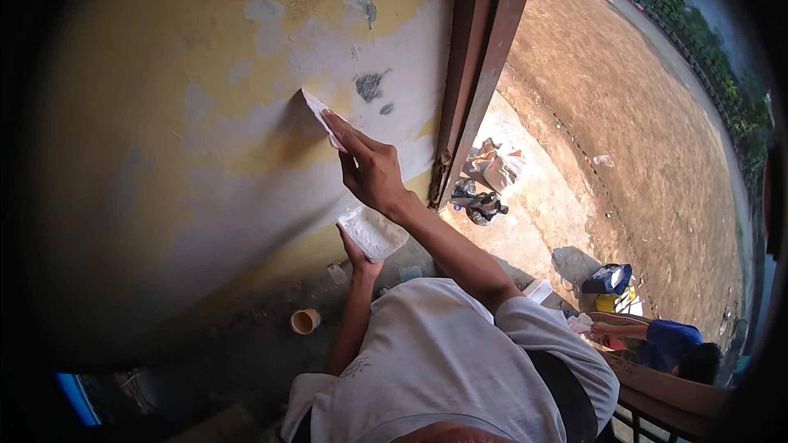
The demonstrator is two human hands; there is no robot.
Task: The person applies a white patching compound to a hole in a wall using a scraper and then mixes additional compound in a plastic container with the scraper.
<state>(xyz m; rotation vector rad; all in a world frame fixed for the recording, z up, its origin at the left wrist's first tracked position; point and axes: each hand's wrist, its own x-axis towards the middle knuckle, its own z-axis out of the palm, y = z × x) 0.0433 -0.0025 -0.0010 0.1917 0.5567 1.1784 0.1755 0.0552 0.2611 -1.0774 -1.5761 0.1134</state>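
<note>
My right hand is closed on a flat putty spreader smeared with white paste. The spreader's far edge meets, or nearly meets, a yellow wall patched with whitish filler and a few grey spots. Lower down, my left hand grips a white rectangular tub from its left and underneath. White putty coats the inside of the tub, which is tilted toward me.
A brown wooden frame borders the wall on the right. An orange-rimmed cup stands on the dark floor. Outside are bags, a dark blue bag and bare earth. Another person in a blue shirt is at lower right.
</note>
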